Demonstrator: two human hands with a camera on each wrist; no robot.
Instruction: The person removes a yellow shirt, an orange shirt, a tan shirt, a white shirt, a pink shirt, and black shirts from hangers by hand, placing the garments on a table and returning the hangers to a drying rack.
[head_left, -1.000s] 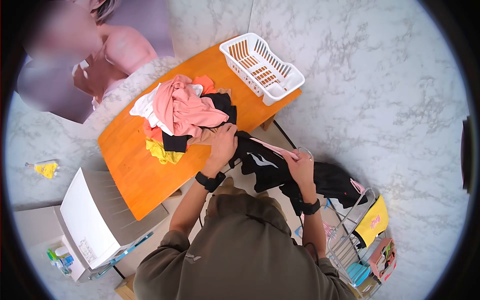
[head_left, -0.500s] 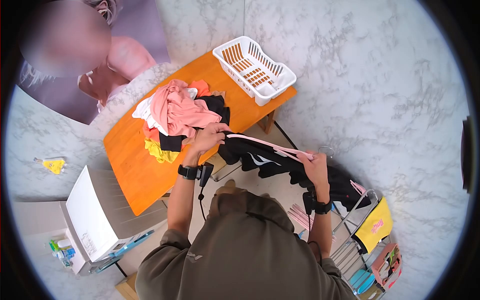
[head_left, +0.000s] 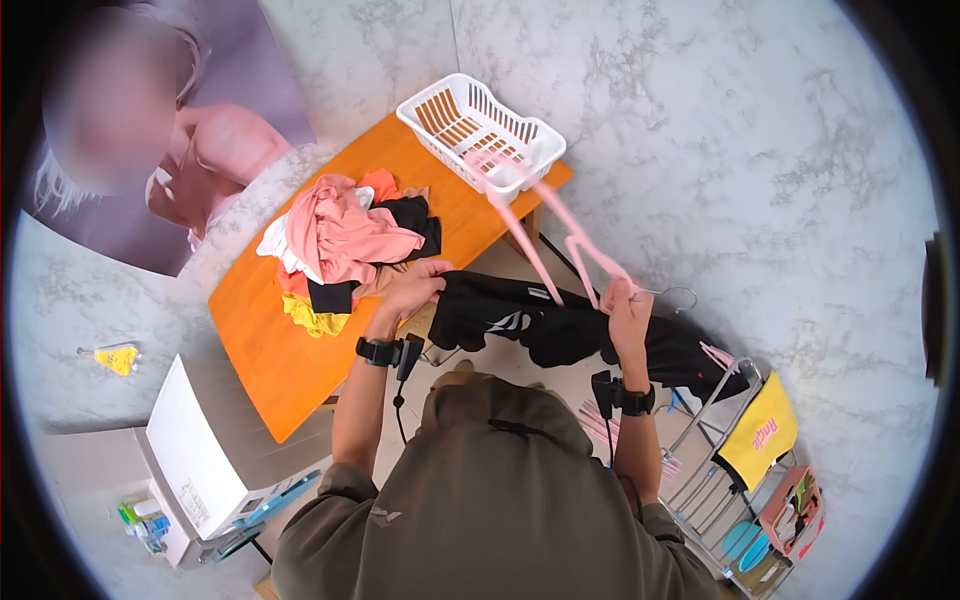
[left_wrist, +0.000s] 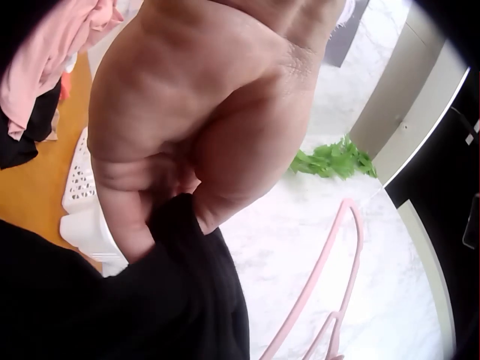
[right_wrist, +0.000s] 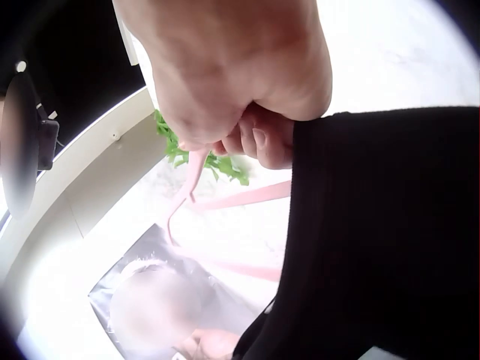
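Both hands [head_left: 415, 290] on blk garment [head_left: 540, 325]

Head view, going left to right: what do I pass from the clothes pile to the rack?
Clothes pile → left hand gripping the black garment → right hand holding the pink hanger → yellow garment on the wire rack.

clothes heap [head_left: 345, 235] and white basket [head_left: 480, 130] crowd the table [head_left: 260, 330]; its near end lies bare.

A home laundry corner: a heap of clothes [head_left: 345, 235] lies on an orange wooden table [head_left: 260, 330], a white plastic basket [head_left: 480, 130] at its far end, a drying rack [head_left: 720, 450] near right, marble-patterned flooring.
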